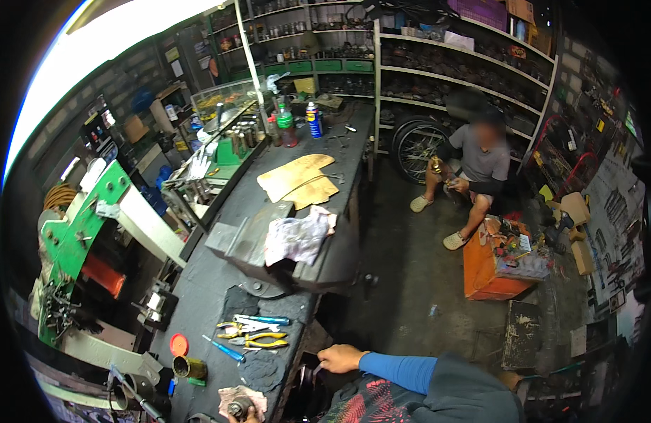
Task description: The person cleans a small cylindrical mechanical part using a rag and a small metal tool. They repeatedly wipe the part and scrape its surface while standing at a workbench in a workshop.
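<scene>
At the bottom edge my left hand (250, 416) is only partly in view, its fingers against a round, dark metal part (240, 406) on a stained pink cloth (228, 395). My right hand (340, 359), below a blue sleeve, is curled beside the bench's front edge. A thin grey piece (318, 368) juts from its fingers over a dark recess holding shiny items; what the piece is cannot be told. On the workbench (198, 296) lie yellow-handled pliers (259, 340), a blue screwdriver (223, 349) and wrenches (251, 323). A can (189, 367) and a red lid (179, 345) are left of them.
A large bench vise (251, 232) carries a stained rag (299, 235). Behind it are cardboard pieces (299, 180), a WD-40 can (314, 120) and a green-and-red bottle (286, 126). Across the floor a seated person (481, 153) handles a brass-coloured part near an orange box (481, 264).
</scene>
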`<action>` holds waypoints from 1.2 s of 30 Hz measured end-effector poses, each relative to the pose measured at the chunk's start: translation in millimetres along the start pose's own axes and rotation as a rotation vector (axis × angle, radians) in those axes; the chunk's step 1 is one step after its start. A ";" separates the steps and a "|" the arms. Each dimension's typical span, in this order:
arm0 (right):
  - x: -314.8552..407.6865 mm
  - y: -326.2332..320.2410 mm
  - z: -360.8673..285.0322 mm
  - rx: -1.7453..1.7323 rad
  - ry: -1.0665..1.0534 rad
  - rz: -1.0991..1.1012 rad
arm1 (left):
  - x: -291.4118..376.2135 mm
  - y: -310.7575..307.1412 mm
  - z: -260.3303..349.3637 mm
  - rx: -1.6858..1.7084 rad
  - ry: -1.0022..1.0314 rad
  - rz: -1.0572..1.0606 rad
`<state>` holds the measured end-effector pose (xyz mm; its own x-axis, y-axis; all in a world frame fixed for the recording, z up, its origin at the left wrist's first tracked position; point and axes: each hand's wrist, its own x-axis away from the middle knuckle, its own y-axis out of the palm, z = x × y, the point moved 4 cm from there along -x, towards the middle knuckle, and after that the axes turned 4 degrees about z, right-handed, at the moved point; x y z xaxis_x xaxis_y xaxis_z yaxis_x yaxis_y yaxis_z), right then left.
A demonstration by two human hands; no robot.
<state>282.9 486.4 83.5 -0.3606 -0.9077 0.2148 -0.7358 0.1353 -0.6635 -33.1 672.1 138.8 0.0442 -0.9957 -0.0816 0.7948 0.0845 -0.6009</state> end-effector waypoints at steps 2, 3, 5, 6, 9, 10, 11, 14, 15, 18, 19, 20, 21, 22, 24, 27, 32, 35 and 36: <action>23.1 -5.5 82.4 -0.021 0.251 -0.021 | 6.0 -3.1 12.8 -0.112 -0.022 -0.006; 37.4 -9.1 123.4 -0.030 0.439 -0.079 | 9.4 -7.4 22.0 -0.244 -0.013 0.028; 96.7 8.0 266.4 0.074 0.760 -0.072 | 4.0 20.3 3.9 -0.105 -0.014 -0.019; 135.3 -6.4 274.3 0.107 0.885 0.028 | 8.5 19.1 4.0 -0.009 0.008 0.011; 199.4 -23.4 320.1 -0.020 1.043 0.023 | 17.4 14.3 12.1 -0.045 0.030 0.064; 211.4 -26.2 319.7 -0.034 1.066 -0.007 | 19.8 13.1 18.8 -0.105 0.028 0.072; 224.6 -34.0 321.6 -0.037 1.092 -0.031 | 24.8 12.1 25.8 -0.150 -0.021 0.061; 235.2 -47.4 329.3 -0.067 1.112 -0.024 | 18.6 24.7 -5.8 -0.098 -0.039 0.045; 232.7 -46.1 328.9 -0.084 1.106 -0.012 | 19.3 25.7 -8.9 -0.052 0.017 0.057; 220.4 -27.2 357.9 -0.172 1.006 0.130 | 12.8 46.0 -22.3 0.142 0.071 0.049; 207.5 -30.6 348.4 -0.215 0.993 0.125 | 14.7 41.3 -19.1 0.227 0.002 0.066; 189.3 -43.3 328.5 -0.257 0.974 0.119 | 15.3 36.4 -16.0 0.312 -0.066 0.087; 173.6 -56.4 311.1 -0.299 0.957 0.113 | 12.3 35.4 -20.0 0.484 -0.094 0.091; 165.4 -60.7 307.0 -0.300 0.932 0.112 | 5.0 39.6 -31.3 0.658 -0.120 0.081; 154.1 -64.1 302.9 -0.290 0.883 0.099 | 2.8 42.9 -36.6 0.715 -0.159 0.080; 142.1 -70.5 299.9 -0.260 0.865 0.125 | 4.0 42.9 -31.7 0.439 -0.159 0.169; 139.9 -76.9 291.4 -0.240 0.852 0.068 | -7.4 41.7 -64.5 0.652 -0.132 0.046; 152.6 -61.8 295.2 -0.182 0.888 0.081 | 3.5 39.5 -45.0 0.513 -0.145 0.114; 158.5 -50.1 301.8 -0.137 0.893 0.106 | 9.3 43.7 -28.7 0.553 -0.169 0.112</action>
<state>435.6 215.9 -65.5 -0.6982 -0.2497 0.6710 -0.7147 0.2987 -0.6325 -15.3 667.6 89.0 0.2054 -0.9781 0.0345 0.9755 0.2017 -0.0879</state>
